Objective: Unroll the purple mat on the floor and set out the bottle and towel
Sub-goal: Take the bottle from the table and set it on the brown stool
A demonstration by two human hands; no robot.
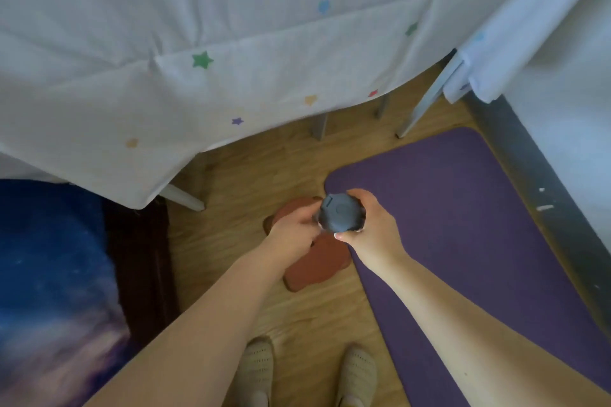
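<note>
The purple mat [463, 228] lies unrolled flat on the wooden floor at the right. I see the bottle [340, 212] from above by its dark grey cap, held upright over the floor at the mat's near-left corner. My right hand [370, 228] is wrapped around its right side, and my left hand [294, 228] grips it from the left. The bottle's body is hidden below the cap and my hands. A rust-brown towel [314, 264] lies on the floor under my hands, just left of the mat.
A table under a white cloth with coloured stars [198, 59] fills the top, its metal legs [319, 127] standing near the mat's far end. A dark blue starry bedspread [53, 274] is at left. A wall with grey skirting [542, 182] borders the mat's right side. My feet [307, 373] are at the bottom.
</note>
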